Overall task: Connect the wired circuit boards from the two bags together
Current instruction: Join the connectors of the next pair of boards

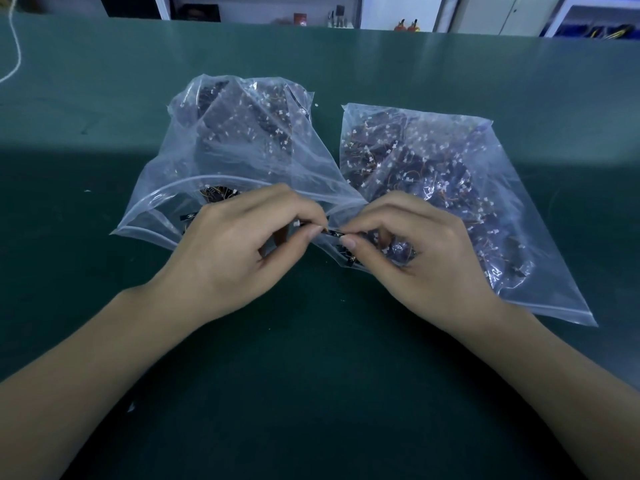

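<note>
Two clear plastic bags lie side by side on the green table, each full of small dark circuit boards with thin wires and white connectors. The left bag [239, 140] gapes open toward me; the right bag [450, 188] lies flatter. In front of their mouths my left hand [239, 251] pinches a white connector [296, 223] between thumb and forefinger. My right hand [415, 247] pinches a small dark board [334, 233]. The two pieces meet between my fingertips. Whether they are joined is hidden by my fingers.
The green table [311, 375] stretches wide in front of the bags. A white cord [15, 53] hangs at the far left. Shelves and small items stand behind the table's back edge.
</note>
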`<state>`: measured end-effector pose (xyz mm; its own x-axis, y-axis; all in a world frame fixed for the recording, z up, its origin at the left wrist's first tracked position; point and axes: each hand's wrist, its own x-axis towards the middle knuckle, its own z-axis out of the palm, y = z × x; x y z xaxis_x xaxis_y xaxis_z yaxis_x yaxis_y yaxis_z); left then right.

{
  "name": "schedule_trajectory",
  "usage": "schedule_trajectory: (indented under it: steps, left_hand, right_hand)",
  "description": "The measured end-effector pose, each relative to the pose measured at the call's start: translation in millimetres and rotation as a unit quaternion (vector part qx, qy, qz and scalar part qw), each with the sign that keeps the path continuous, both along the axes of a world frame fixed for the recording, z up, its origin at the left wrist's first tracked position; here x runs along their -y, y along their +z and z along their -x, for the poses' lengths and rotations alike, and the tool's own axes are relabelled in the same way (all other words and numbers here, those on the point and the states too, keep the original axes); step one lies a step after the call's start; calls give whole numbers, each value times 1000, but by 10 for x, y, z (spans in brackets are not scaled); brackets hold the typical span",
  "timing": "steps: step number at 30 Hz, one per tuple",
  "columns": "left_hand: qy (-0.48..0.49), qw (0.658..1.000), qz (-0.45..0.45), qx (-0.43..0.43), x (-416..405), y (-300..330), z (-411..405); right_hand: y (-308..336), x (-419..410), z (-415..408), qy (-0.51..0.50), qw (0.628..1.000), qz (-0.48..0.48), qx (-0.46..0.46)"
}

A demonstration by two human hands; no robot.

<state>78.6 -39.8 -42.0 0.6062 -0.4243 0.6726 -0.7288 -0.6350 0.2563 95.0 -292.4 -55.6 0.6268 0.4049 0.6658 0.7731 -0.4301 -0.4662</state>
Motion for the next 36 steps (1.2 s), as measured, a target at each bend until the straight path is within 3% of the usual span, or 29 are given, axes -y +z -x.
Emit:
schedule_trajectory:
  steps: [9,36]
  left_hand:
    - [-4,999,33,11,78,-20,37]
    - [-8,1000,-10,19,112,26,79]
  right_hand:
    - [5,-3,21,12,1000,16,-22]
    - [29,3,34,20,999,24,-20]
